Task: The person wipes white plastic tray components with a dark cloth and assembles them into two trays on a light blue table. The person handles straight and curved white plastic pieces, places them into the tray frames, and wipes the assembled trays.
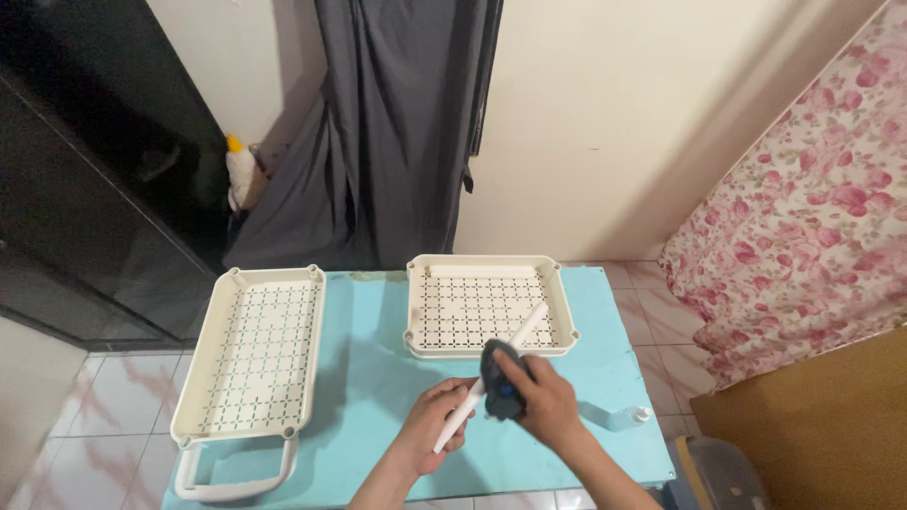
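A light blue desk (pixel 378 397) is seen under two cream trays (pixel 253 354) pierced with a cross-shaped lattice. A white tube (pixel 491 376) and a dark blue-grey cloth (pixel 501 382) are shown. Pink roses are printed on the white fabric (pixel 812 208); a grey curtain (pixel 397 123) is hung.

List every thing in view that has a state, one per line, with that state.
White tube: tilted, held in both hands.
Dark cloth: wrapped round the tube.
Left hand: closed on the tube's lower end.
Right hand: pressing the cloth on the tube.
Right tray: flat on the table.
Left tray: flat, overhanging the table's left edge.
Grey curtain: hanging, bunched.
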